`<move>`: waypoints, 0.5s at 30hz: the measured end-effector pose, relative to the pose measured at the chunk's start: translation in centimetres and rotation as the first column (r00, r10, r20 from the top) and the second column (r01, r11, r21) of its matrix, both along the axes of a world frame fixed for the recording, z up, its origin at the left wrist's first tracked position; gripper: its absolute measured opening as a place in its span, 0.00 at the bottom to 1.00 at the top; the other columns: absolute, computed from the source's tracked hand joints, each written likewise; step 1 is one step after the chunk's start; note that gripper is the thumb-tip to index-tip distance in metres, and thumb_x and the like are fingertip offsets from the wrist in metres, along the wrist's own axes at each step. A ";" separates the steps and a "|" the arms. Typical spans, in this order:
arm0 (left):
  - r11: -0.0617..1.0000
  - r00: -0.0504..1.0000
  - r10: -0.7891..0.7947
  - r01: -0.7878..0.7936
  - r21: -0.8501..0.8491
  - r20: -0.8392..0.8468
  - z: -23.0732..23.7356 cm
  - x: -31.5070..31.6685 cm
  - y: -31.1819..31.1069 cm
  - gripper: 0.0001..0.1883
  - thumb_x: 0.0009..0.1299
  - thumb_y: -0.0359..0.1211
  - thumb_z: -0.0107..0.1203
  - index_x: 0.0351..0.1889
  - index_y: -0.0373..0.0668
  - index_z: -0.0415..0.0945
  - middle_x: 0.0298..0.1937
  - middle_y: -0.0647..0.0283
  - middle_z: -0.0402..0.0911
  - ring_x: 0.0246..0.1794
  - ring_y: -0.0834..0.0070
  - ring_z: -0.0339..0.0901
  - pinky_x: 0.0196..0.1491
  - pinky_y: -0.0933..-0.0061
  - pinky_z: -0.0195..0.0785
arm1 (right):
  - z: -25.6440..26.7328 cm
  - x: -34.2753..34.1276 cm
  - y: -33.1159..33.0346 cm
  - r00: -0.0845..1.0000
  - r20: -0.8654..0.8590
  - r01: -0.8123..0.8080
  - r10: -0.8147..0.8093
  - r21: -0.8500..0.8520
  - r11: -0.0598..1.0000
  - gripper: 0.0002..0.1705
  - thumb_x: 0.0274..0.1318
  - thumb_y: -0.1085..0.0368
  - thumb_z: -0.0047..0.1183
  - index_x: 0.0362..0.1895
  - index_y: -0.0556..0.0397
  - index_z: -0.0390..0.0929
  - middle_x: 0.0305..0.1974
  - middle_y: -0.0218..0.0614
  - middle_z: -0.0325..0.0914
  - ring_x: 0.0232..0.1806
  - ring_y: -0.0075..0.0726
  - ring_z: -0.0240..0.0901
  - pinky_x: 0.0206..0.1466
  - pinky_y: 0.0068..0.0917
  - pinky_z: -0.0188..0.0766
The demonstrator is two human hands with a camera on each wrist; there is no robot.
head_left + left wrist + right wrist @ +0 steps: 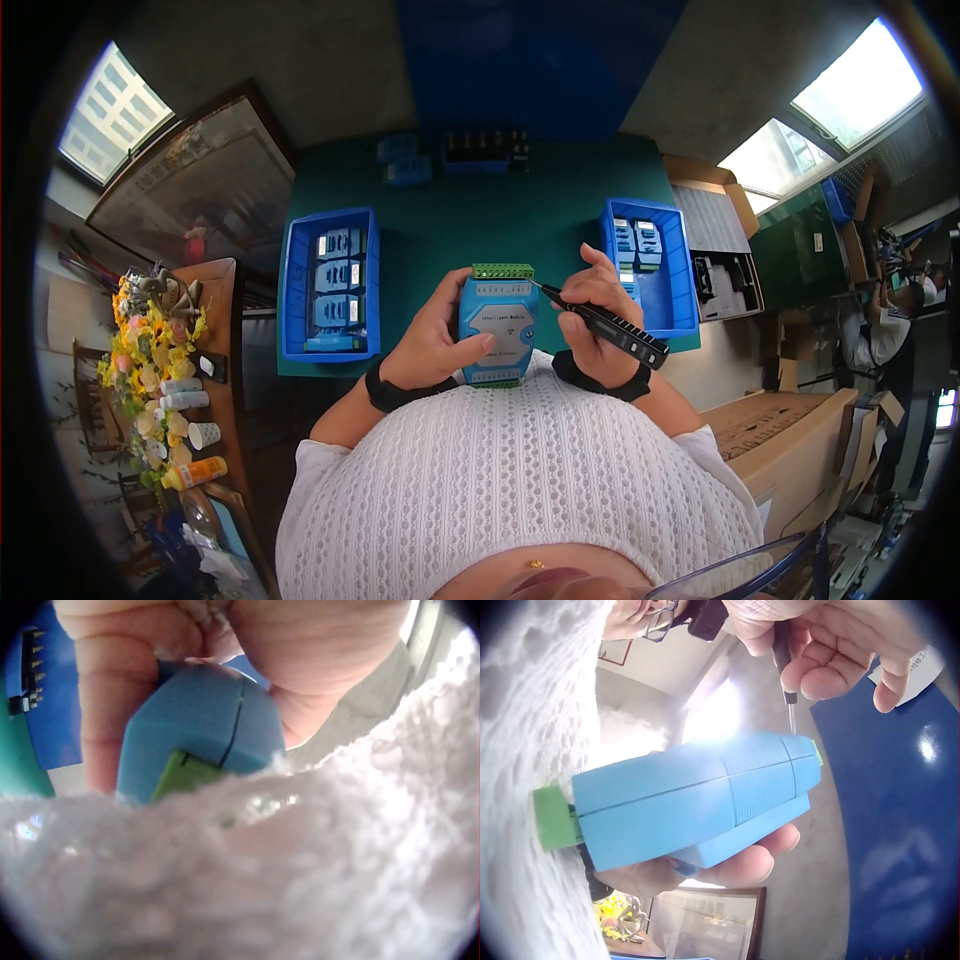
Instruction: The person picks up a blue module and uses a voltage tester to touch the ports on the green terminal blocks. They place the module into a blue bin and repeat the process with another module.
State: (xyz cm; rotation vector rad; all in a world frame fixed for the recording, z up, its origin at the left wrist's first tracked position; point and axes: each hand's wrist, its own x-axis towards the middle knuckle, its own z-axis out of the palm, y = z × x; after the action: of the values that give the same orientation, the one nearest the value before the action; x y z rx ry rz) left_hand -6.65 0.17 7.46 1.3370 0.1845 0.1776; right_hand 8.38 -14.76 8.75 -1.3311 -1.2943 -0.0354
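My left hand [430, 335] grips a blue module [500, 340] with a grey label, held in front of the white knit top. A green terminal block [503, 271] with a row of screws runs along its far end, and another green strip shows at the near end. In my right hand [598, 330] is a black screwdriver [625, 335], its thin shaft pointing at the right end of the far block. From the right wrist view, the metal shaft [792, 716] comes down right at the module's end. Cloth hides the module's lower part in the left wrist view.
On the green table [450, 225], a blue bin [287, 290] at left holds several blue modules; another bin [690, 290] at right holds more. Farther back lie blue modules [408, 172] beside a dark rack [478, 150]. An open cardboard box [745, 215] stands beyond the right bin.
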 end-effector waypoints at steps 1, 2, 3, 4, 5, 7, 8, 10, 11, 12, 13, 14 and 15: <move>1.000 1.000 0.001 -0.001 0.005 0.002 0.0 0.0 0.0 0.35 0.58 0.34 0.57 0.60 0.37 0.51 0.54 0.56 0.64 0.56 0.71 0.63 0.59 0.68 0.55 | 0.0 0.0 0.0 1.000 -0.006 -0.008 0.008 0.000 1.000 0.09 0.45 0.70 0.57 0.33 0.53 0.72 0.27 0.34 0.74 0.30 0.32 0.72 0.62 0.48 0.53; 1.000 1.000 0.002 -0.002 0.009 0.004 0.0 0.0 0.0 0.35 0.58 0.34 0.57 0.60 0.37 0.51 0.54 0.56 0.64 0.56 0.71 0.63 0.59 0.68 0.55 | 0.0 0.0 0.1 1.000 -0.013 -0.015 0.015 0.000 1.000 0.10 0.45 0.70 0.58 0.33 0.53 0.72 0.27 0.34 0.74 0.30 0.32 0.72 0.62 0.48 0.53; 1.000 1.000 0.003 -0.003 0.004 0.008 -0.1 0.0 0.0 0.35 0.58 0.34 0.57 0.60 0.37 0.51 0.54 0.56 0.64 0.56 0.71 0.63 0.59 0.68 0.55 | 0.0 0.0 0.2 1.000 -0.019 -0.023 0.023 0.001 1.000 0.10 0.45 0.70 0.58 0.33 0.53 0.72 0.27 0.35 0.74 0.30 0.32 0.73 0.62 0.47 0.52; 1.000 1.000 0.004 -0.004 -0.002 0.012 -0.2 0.0 -0.1 0.35 0.58 0.34 0.57 0.60 0.37 0.51 0.54 0.56 0.64 0.56 0.70 0.63 0.59 0.68 0.55 | 0.0 -0.1 0.2 1.000 -0.018 -0.016 0.016 -0.012 1.000 0.10 0.45 0.70 0.58 0.34 0.52 0.72 0.27 0.35 0.74 0.30 0.32 0.73 0.62 0.47 0.52; 1.000 1.000 0.005 -0.005 -0.004 0.017 -0.1 0.1 0.0 0.35 0.58 0.34 0.57 0.61 0.37 0.51 0.54 0.56 0.64 0.56 0.70 0.63 0.59 0.68 0.55 | -0.1 -0.1 0.2 1.000 -0.015 -0.009 0.008 -0.022 1.000 0.10 0.44 0.69 0.58 0.34 0.52 0.72 0.27 0.35 0.74 0.30 0.32 0.73 0.62 0.47 0.52; 0.999 1.000 0.002 -0.002 0.035 0.006 0.2 0.0 0.0 0.35 0.58 0.34 0.57 0.61 0.36 0.51 0.54 0.56 0.64 0.56 0.70 0.63 0.59 0.67 0.55 | 0.1 0.1 0.4 1.000 0.010 0.007 -0.007 -0.030 1.000 0.11 0.44 0.69 0.59 0.34 0.52 0.72 0.27 0.35 0.74 0.30 0.33 0.73 0.62 0.47 0.51; 0.999 1.000 0.004 -0.004 0.054 0.003 0.4 0.1 0.0 0.35 0.58 0.34 0.57 0.61 0.36 0.51 0.55 0.55 0.64 0.57 0.70 0.63 0.59 0.67 0.55 | 0.3 0.1 0.4 0.999 0.029 0.014 -0.014 -0.033 0.999 0.11 0.44 0.69 0.59 0.33 0.52 0.72 0.27 0.35 0.74 0.30 0.33 0.73 0.63 0.47 0.51; 0.999 1.000 0.000 -0.001 0.033 0.018 0.2 0.2 -0.1 0.35 0.57 0.33 0.57 0.60 0.36 0.51 0.55 0.55 0.63 0.57 0.69 0.63 0.59 0.67 0.56 | 0.2 0.0 0.3 0.999 0.032 0.016 -0.016 -0.027 1.000 0.11 0.44 0.69 0.59 0.33 0.51 0.72 0.27 0.35 0.74 0.30 0.33 0.73 0.63 0.47 0.51; 1.000 0.999 0.000 -0.001 0.016 0.033 0.1 0.2 -0.1 0.35 0.57 0.33 0.57 0.60 0.36 0.51 0.55 0.55 0.63 0.57 0.69 0.63 0.59 0.67 0.56 | 0.2 0.0 0.3 1.000 0.023 0.006 -0.006 -0.012 1.000 0.11 0.44 0.69 0.59 0.33 0.51 0.72 0.27 0.35 0.74 0.31 0.33 0.73 0.63 0.47 0.50; 1.000 0.999 0.000 0.000 -0.001 0.046 0.1 0.2 -0.1 0.35 0.57 0.33 0.57 0.60 0.36 0.51 0.55 0.55 0.63 0.57 0.69 0.63 0.59 0.67 0.56 | 0.2 -0.1 0.4 1.000 0.013 -0.003 0.003 0.003 1.000 0.11 0.44 0.68 0.59 0.33 0.51 0.72 0.27 0.35 0.75 0.31 0.33 0.73 0.63 0.47 0.50; 1.000 0.999 -0.001 0.000 0.002 0.040 0.1 0.2 0.0 0.35 0.57 0.33 0.57 0.60 0.36 0.51 0.55 0.55 0.63 0.57 0.69 0.63 0.60 0.67 0.55 | 0.1 -0.1 0.4 1.000 0.013 -0.011 0.011 0.009 1.000 0.11 0.44 0.68 0.59 0.34 0.51 0.71 0.27 0.35 0.75 0.31 0.33 0.73 0.63 0.47 0.50; 1.000 0.999 -0.001 0.001 0.003 0.035 0.1 0.1 -0.1 0.35 0.57 0.33 0.57 0.60 0.36 0.51 0.55 0.55 0.63 0.57 0.69 0.63 0.60 0.67 0.55 | 0.1 -0.2 0.4 1.000 0.012 -0.020 0.019 0.013 1.000 0.11 0.44 0.68 0.59 0.34 0.51 0.71 0.27 0.35 0.75 0.31 0.33 0.73 0.63 0.47 0.50; 1.000 1.000 -0.001 0.001 0.004 0.031 0.1 0.1 -0.1 0.35 0.58 0.33 0.57 0.60 0.36 0.51 0.55 0.55 0.63 0.57 0.69 0.62 0.60 0.67 0.55 | 0.1 -0.2 0.4 1.000 0.014 -0.028 0.028 0.018 0.999 0.11 0.44 0.68 0.59 0.34 0.51 0.71 0.27 0.35 0.75 0.31 0.33 0.73 0.63 0.47 0.50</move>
State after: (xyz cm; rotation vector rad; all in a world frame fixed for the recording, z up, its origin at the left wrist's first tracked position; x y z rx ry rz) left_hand -6.57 0.06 7.52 1.3373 0.1570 0.1978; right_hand 8.20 -14.41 8.82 -1.2989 -1.3216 -0.0371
